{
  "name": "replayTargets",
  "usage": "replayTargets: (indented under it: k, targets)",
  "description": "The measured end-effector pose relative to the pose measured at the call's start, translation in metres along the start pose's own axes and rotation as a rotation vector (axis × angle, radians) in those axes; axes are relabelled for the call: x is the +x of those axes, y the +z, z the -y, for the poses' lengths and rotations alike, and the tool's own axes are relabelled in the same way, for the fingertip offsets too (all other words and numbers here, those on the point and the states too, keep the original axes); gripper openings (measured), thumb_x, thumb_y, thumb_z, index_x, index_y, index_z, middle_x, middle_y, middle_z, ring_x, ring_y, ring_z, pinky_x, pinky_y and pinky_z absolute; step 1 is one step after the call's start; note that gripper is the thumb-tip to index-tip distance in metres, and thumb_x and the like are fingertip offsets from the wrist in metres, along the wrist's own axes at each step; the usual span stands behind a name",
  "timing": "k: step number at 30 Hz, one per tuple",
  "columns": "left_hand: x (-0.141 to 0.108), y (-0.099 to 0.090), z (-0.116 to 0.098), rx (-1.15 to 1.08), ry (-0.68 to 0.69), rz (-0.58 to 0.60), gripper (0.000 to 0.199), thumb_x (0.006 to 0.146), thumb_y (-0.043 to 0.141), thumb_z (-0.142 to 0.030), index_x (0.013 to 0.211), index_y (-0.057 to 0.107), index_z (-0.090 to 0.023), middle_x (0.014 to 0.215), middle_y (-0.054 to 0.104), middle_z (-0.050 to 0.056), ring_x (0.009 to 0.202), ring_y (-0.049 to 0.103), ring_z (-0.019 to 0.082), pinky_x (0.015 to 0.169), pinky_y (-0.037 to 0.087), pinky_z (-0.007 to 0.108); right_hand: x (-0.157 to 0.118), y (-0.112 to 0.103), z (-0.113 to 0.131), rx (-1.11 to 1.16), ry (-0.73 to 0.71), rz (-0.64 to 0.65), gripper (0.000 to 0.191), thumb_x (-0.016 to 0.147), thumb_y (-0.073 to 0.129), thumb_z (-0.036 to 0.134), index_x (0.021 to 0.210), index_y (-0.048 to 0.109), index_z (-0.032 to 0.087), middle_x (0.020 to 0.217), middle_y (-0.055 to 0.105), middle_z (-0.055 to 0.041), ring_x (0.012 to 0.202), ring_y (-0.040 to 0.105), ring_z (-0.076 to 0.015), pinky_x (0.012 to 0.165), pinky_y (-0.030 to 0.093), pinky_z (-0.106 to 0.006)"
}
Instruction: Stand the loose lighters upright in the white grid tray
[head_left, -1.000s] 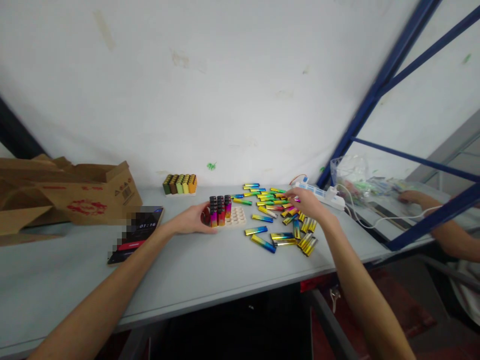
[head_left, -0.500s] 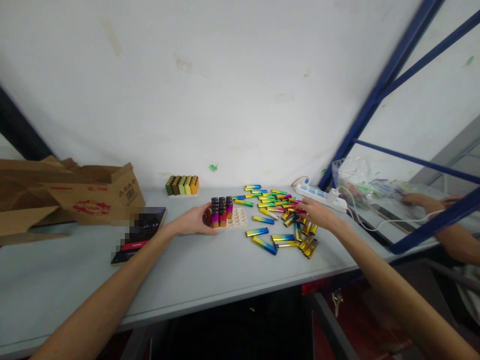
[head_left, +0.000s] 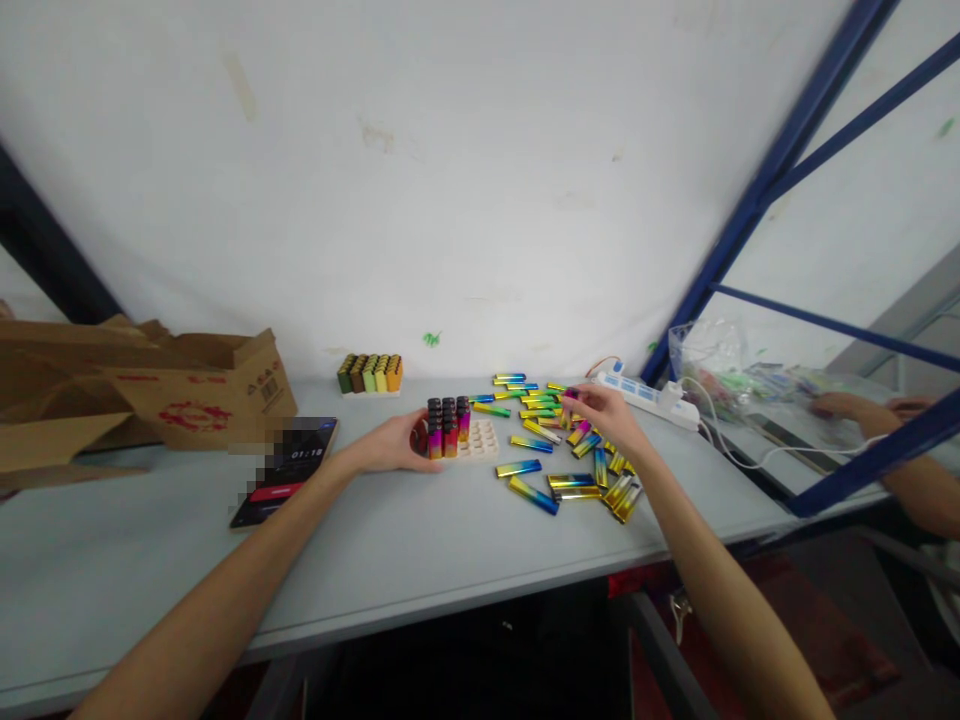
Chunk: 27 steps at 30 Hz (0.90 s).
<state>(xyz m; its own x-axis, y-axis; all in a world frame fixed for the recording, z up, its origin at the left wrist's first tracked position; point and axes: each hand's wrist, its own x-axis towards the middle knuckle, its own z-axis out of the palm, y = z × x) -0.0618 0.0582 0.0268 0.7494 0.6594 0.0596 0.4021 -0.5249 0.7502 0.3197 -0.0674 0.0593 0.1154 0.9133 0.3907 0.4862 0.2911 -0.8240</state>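
Observation:
My left hand [head_left: 394, 443] curls around the left end of a white tray [head_left: 480, 440] with rows of round holes. Several purple-and-red lighters with dark tops [head_left: 448, 428] stand upright in the tray's left part, against my fingers; the holes on its right side show bare. My right hand [head_left: 609, 415] pinches a magenta lighter [head_left: 570, 399] just above a loose heap. Scattered over the table under and beside that hand lie shiny lighters [head_left: 534, 494] in yellow, blue, green and gold. My right fingertips partly hide the held lighter.
A second tray of upright green, brown and orange lighters [head_left: 370, 374] stands by the wall. Leftward are a phone with a timer [head_left: 300, 460] and an open cardboard box [head_left: 202, 395]. A power strip [head_left: 649, 396], blue frame [head_left: 750, 215] and another person's hand [head_left: 844, 406] are at right.
My right hand has lifted from the heap and shifted left, with a magenta lighter now between its fingers. My left hand stays at the tray; the view has shifted slightly.

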Motion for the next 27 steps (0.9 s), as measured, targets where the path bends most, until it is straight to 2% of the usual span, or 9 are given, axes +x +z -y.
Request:
replayTargets:
  k: [2, 4, 8, 11, 14, 17, 20, 23, 27]
  targets:
    - [0.000, 0.000, -0.001, 0.005, -0.008, 0.013, 0.081, 0.060, 0.087, -0.055, 0.127, 0.058, -0.019, 0.098, 0.072, 0.004, 0.089, 0.067, 0.027, 0.075, 0.052, 0.034, 0.006, 0.020, 0.005, 0.119, 0.008, -0.046, 0.039, 0.082, 0.076, 0.057, 0.083, 0.071, 0.019, 0.073, 0.066, -0.0004, 0.071, 0.061, -0.0169, 0.068, 0.049, -0.029]
    - [0.000, -0.001, -0.002, 0.011, -0.010, 0.020, 0.081, 0.060, 0.086, -0.055, 0.128, 0.058, -0.020, 0.098, 0.072, 0.004, 0.089, 0.067, 0.027, 0.075, 0.052, 0.033, 0.012, 0.039, 0.013, 0.240, 0.037, -0.059, 0.039, 0.082, 0.076, 0.057, 0.086, 0.071, 0.019, 0.078, 0.066, -0.0002, 0.075, 0.060, -0.0160, 0.071, 0.049, -0.028]
    - [0.000, -0.001, 0.001, 0.030, -0.004, 0.017, 0.079, 0.060, 0.086, -0.056, 0.125, 0.059, -0.020, 0.099, 0.073, 0.004, 0.089, 0.067, 0.027, 0.073, 0.051, 0.033, 0.019, 0.070, 0.033, 0.526, 0.137, 0.013, 0.039, 0.082, 0.076, 0.058, 0.089, 0.065, 0.022, 0.091, 0.069, -0.0011, 0.078, 0.062, -0.0153, 0.074, 0.052, -0.029]
    - [0.001, 0.000, 0.005, 0.031, 0.006, 0.004, 0.079, 0.059, 0.087, -0.056, 0.124, 0.060, -0.020, 0.099, 0.073, 0.005, 0.090, 0.067, 0.027, 0.074, 0.051, 0.033, 0.019, 0.091, 0.043, 0.657, 0.120, 0.104, 0.039, 0.086, 0.072, 0.060, 0.095, 0.059, 0.025, 0.079, 0.065, 0.0023, 0.067, 0.059, -0.0135, 0.070, 0.053, -0.030]
    - [0.002, 0.001, 0.009, 0.022, 0.017, -0.006, 0.081, 0.058, 0.087, -0.056, 0.125, 0.059, -0.020, 0.099, 0.073, 0.005, 0.091, 0.068, 0.028, 0.076, 0.052, 0.034, 0.017, 0.108, 0.045, 0.679, 0.069, 0.093, 0.041, 0.087, 0.070, 0.062, 0.100, 0.058, 0.025, 0.064, 0.052, 0.0069, 0.054, 0.047, -0.0105, 0.057, 0.044, -0.024]
    - [0.003, 0.001, 0.010, 0.020, 0.013, 0.000, 0.081, 0.059, 0.087, -0.056, 0.125, 0.059, -0.020, 0.099, 0.073, 0.005, 0.090, 0.068, 0.027, 0.076, 0.052, 0.034, 0.014, 0.118, 0.042, 0.741, 0.142, 0.110, 0.047, 0.085, 0.066, 0.070, 0.095, 0.058, 0.024, 0.061, 0.039, 0.0082, 0.049, 0.031, -0.0090, 0.046, 0.029, -0.020]
    - [0.002, 0.000, 0.009, 0.027, -0.006, 0.002, 0.081, 0.058, 0.088, -0.055, 0.125, 0.059, -0.020, 0.100, 0.073, 0.005, 0.091, 0.068, 0.028, 0.077, 0.052, 0.035, 0.011, 0.121, 0.038, 0.753, 0.264, 0.181, 0.057, 0.084, 0.056, 0.078, 0.074, 0.049, 0.022, 0.059, 0.029, 0.0075, 0.048, 0.021, -0.0089, 0.044, 0.016, -0.022]
    - [0.002, -0.001, 0.007, 0.036, -0.011, 0.001, 0.082, 0.058, 0.088, -0.056, 0.126, 0.059, -0.020, 0.102, 0.073, 0.006, 0.093, 0.067, 0.029, 0.078, 0.052, 0.035, 0.009, 0.123, 0.036, 0.674, 0.325, 0.172, 0.062, 0.084, 0.051, 0.079, 0.063, 0.039, 0.023, 0.057, 0.023, 0.0072, 0.048, 0.017, -0.0093, 0.045, 0.014, -0.023]
    - [0.002, 0.000, 0.006, 0.022, -0.007, 0.006, 0.083, 0.058, 0.087, -0.055, 0.127, 0.058, -0.020, 0.102, 0.072, 0.006, 0.095, 0.067, 0.029, 0.078, 0.052, 0.036, 0.005, 0.126, 0.035, 0.594, 0.324, 0.130, 0.056, 0.087, 0.047, 0.073, 0.062, 0.036, 0.024, 0.057, 0.024, 0.0062, 0.048, 0.017, -0.0107, 0.045, 0.016, -0.024]
